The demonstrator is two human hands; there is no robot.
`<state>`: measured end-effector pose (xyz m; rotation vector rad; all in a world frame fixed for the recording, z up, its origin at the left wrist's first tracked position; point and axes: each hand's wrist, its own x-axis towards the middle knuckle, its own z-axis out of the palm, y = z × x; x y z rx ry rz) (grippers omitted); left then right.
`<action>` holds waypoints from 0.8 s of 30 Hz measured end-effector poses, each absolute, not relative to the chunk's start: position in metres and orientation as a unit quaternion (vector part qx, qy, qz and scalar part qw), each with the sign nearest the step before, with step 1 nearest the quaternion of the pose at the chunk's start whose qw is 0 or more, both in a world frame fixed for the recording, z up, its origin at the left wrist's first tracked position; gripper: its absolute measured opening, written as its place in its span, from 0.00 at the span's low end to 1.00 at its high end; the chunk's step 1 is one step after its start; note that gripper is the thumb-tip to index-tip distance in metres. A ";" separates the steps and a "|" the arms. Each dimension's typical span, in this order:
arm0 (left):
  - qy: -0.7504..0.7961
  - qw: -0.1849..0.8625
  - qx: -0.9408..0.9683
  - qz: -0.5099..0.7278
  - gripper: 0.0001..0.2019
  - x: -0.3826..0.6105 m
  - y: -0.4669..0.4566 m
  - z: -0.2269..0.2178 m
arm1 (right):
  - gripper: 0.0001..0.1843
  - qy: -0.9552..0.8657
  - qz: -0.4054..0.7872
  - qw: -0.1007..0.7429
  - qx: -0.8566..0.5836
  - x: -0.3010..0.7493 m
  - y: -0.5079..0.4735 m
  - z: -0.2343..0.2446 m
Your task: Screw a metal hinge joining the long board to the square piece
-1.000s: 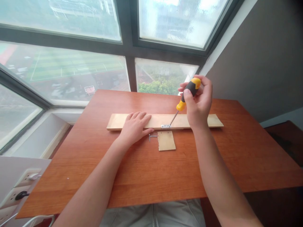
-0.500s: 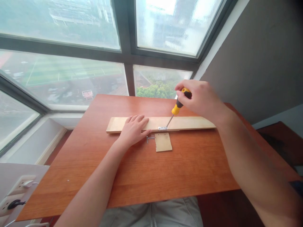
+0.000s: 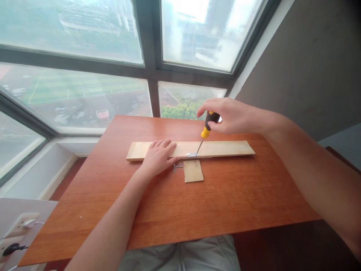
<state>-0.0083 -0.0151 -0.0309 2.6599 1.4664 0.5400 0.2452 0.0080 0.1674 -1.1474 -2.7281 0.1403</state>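
A long pale wooden board (image 3: 225, 148) lies across the table. My left hand (image 3: 158, 157) presses flat on its left half, fingers stretched over the top and thumb along the near edge. In my right hand (image 3: 225, 114) is a yellow and black screwdriver (image 3: 206, 128), gripped by the handle and tilted. Its tip meets the right end of a small metal hinge or bracket (image 3: 192, 154) at the board's near edge; which of the two I cannot tell. Just in front lies a small square wooden piece (image 3: 193, 171) with small holes, and beside it two screws (image 3: 177, 166).
The reddish-brown wooden table (image 3: 225, 199) stands against large windows with dark frames (image 3: 153, 67). A grey wall (image 3: 304, 79) rises at the right. Wall sockets with plugs (image 3: 17, 241) are at the lower left, beside the table edge.
My right hand has turned around the screwdriver handle, its wrist and forearm swinging outward and fingers loosening somewhat. The screwdriver tip stays on the metal piece. My left hand holds its place on the board.
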 end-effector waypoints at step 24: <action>0.471 0.025 0.866 0.163 0.19 -0.008 -0.018 -0.025 | 0.11 -0.859 0.002 0.219 -0.463 0.230 0.003 0.146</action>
